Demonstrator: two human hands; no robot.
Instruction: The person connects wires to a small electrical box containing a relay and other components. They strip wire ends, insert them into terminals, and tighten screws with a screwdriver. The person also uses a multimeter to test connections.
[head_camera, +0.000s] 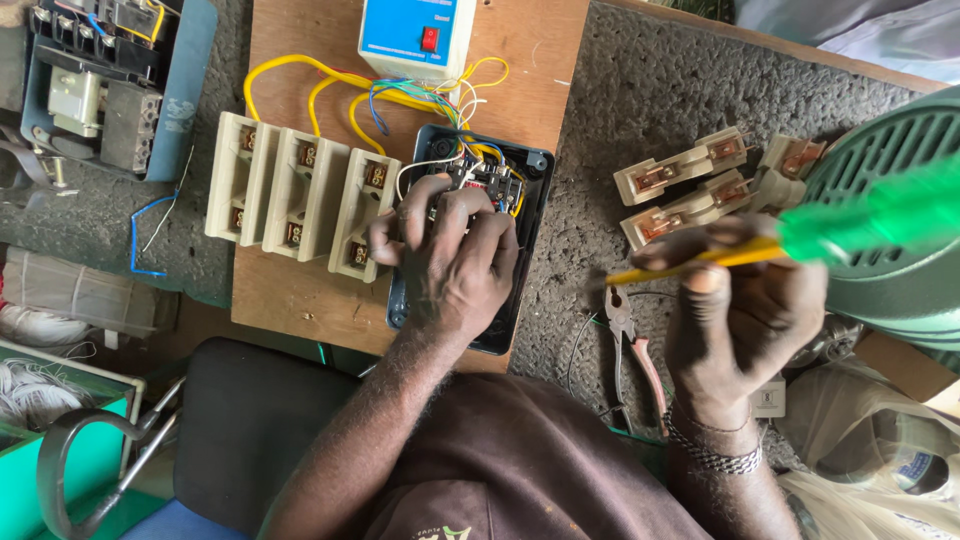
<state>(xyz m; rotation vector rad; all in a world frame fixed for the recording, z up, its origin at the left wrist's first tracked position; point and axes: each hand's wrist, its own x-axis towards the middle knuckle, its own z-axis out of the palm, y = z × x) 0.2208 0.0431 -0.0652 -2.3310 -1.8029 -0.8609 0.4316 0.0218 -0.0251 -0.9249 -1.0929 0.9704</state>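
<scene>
The dark starter box (520, 260) lies open on the wooden board (300, 300): rigid shell, delicate wiring, best held by its rim. The left hand (455, 265) presses inside it, fingers curled. The right hand (740, 310) grips tight a light, stiff screwdriver (800, 240).

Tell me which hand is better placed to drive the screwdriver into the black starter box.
Right, probably. The right hand already grips the screwdriver, tip pointing toward the black starter box. The left hand rests on the box's wiring, steadying it.
</scene>
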